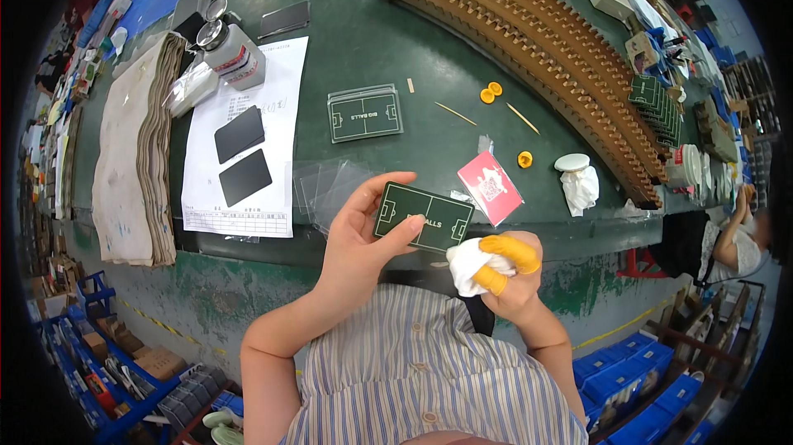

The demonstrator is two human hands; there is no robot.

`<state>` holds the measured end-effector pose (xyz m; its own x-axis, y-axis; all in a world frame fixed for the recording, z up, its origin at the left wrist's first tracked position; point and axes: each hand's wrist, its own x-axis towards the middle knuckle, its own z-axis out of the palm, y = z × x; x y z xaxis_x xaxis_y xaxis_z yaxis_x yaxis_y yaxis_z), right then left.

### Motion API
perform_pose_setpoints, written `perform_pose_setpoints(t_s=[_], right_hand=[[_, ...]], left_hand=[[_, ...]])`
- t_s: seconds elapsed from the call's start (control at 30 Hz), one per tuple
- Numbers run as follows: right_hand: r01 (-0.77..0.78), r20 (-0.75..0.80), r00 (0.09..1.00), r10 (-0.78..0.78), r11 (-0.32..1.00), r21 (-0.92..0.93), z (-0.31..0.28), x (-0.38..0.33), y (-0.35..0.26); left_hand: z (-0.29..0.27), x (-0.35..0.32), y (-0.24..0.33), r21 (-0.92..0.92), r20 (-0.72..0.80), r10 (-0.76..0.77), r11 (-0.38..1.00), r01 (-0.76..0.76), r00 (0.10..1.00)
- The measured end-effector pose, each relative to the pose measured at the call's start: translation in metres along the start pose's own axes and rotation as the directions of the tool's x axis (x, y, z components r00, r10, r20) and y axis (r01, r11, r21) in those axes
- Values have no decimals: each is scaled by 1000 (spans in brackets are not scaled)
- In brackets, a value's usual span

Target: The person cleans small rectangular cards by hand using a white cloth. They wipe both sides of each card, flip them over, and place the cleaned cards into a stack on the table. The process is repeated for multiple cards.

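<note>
Between the thumb and fingers of my left hand point(355, 234) is a dark green card point(438, 207) printed with a white pitch outline. My right hand point(520, 284), with yellow finger cots on some fingers, is closed around a white cloth point(469, 266) at the card's lower right corner. Whether the cloth touches the card I cannot tell. Past my hands lies a stack of similar green cards point(363, 115) in a clear holder. Clear plastic sleeves point(322, 189) lie beside my left hand, and a pink printed card point(491, 187) lies beyond the held card.
Slotted brown racks point(529, 40) curve along the table's far right. Yellow finger cots point(524, 159), thin sticks point(522, 118) and a white cloth bundle point(581, 189) are scattered right. At left are a pump bottle point(235, 57), black cards point(245, 178) on paper and stacked cardboard sheets point(124, 156).
</note>
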<state>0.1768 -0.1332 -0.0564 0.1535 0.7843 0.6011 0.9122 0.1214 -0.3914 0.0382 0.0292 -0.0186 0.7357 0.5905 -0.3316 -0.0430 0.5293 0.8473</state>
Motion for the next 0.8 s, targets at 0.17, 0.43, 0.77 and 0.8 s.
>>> perform_pose_setpoints(t_s=[0.17,0.43,0.77,0.8], right_hand=[[3,51,999,-2,1000,-28,-5,-1,0],[-49,15,999,50,999,-19,-5,0,-1],[-3,59,998,5,999,-32,-7,-3,1],[-59,-12,998,60,997,41,-4,-4,2]], left_hand=[[1,-1,3,36,-14,24,999,-24,1000],[0,-1,5,-20,16,-3,1000,3,1000],[-7,1,2,-79,0,-18,997,18,1000],[-6,1,2,-66,-13,-3,998,2,1000]])
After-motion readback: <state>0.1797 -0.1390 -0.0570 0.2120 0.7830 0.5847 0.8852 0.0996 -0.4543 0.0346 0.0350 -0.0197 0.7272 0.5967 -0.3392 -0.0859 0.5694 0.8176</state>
